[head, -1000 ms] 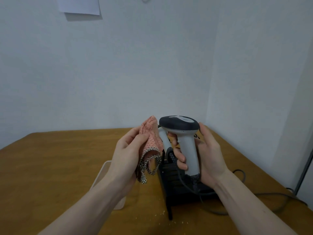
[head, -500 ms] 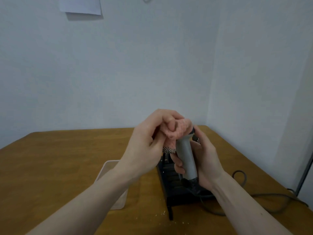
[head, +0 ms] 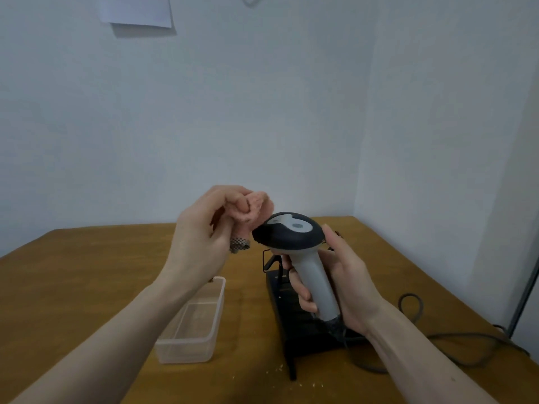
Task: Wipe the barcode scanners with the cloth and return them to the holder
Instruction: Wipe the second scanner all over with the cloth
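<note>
While my right hand (head: 347, 282) grips the grey-handled, black-headed barcode scanner (head: 303, 258) above the black holder (head: 294, 328) on the brown wooden desk (head: 87, 272), my left hand (head: 207, 231) bunches the pink cloth (head: 256, 208) against the scanner's head.

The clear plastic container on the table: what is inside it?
Nothing can be seen inside the clear plastic container; its floor and walls show through. The left forearm covers its near left corner, so that part cannot be checked.
</note>
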